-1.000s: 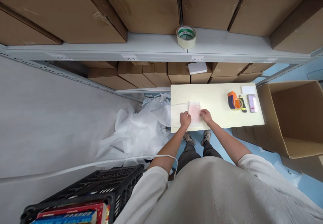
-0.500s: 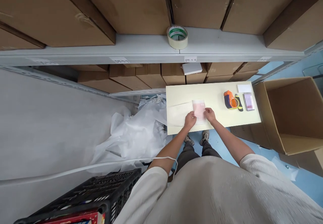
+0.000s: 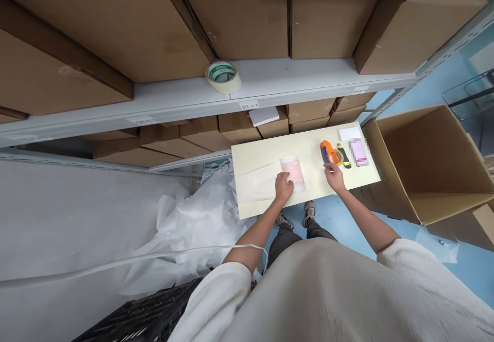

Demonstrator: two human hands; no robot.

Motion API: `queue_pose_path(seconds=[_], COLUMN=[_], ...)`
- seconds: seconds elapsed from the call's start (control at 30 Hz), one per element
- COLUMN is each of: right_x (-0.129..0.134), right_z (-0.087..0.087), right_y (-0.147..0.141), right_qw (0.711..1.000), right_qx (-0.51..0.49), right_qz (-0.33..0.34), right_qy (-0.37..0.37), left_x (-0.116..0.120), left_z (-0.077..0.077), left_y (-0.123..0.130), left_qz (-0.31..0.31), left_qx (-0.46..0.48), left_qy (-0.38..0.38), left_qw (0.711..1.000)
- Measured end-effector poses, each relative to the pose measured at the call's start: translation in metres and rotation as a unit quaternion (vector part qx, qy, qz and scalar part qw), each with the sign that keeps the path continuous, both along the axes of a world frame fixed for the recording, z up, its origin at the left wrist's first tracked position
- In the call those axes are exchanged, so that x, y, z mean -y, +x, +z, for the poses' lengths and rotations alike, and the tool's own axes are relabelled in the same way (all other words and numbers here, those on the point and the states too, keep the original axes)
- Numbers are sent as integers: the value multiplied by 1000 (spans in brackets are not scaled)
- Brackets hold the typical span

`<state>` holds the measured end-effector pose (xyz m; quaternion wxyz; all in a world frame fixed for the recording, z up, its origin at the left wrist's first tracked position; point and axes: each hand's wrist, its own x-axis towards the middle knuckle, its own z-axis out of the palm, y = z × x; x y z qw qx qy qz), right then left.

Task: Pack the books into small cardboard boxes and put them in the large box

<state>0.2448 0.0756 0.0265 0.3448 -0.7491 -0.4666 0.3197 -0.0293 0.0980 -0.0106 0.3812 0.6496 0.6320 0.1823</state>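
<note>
A pink packet in a clear wrap (image 3: 294, 173) lies on the pale board (image 3: 266, 151), with a thin white sheet (image 3: 257, 181) at its left. My left hand (image 3: 284, 186) rests on the packet's left edge, its fingers spread somewhat. Just below the orange tape dispenser (image 3: 327, 151) is my right hand (image 3: 334, 176), fingers bent; whether it touches the dispenser is unclear. A black and yellow cutter (image 3: 343, 157) is beside the dispenser, and farther right lie a blurred purple-pink item (image 3: 359, 153) and a white card (image 3: 349, 134).
A tape roll (image 3: 223, 78) sits on the grey shelf (image 3: 270, 77) among cardboard boxes. An open carton (image 3: 443, 162) stands at the right. White wrapping (image 3: 196, 223) is heaped at the left, above a black crate (image 3: 142, 313). A white cable (image 3: 154, 256) crosses the lower left.
My right hand has left the packet and moved right to the tape dispenser. My left hand remains at the packet. The view has turned and shifted right.
</note>
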Motion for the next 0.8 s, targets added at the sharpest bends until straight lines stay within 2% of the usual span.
queue_pose_path(seconds=[0.13, 0.27, 0.4, 0.53, 0.67, 0.8], right_x=[-6, -21, -33, -42, -49, -51], right_z=[7, -4, -21, -34, -42, -39], right_y=[70, 111, 121, 126, 132, 137], right_qw=[994, 978, 955, 941, 941, 950], right_qx=[102, 190, 255, 284, 279, 263], right_qz=[-28, 5, 52, 85, 94, 80], right_qy=[-29, -83, -141, -165, -164, -150], left_x=[0, 3, 8, 14, 20, 24], left_z=[9, 13, 14, 13, 9, 6], left_y=[25, 48, 65, 73, 74, 72], left_qz=[-48, -69, -75, -74, -71, -67], left_qx=[1, 7, 5, 9, 7, 8], left_qy=[2, -1, -9, -20, -30, -43], left_qw=[999, 998, 997, 997, 997, 997])
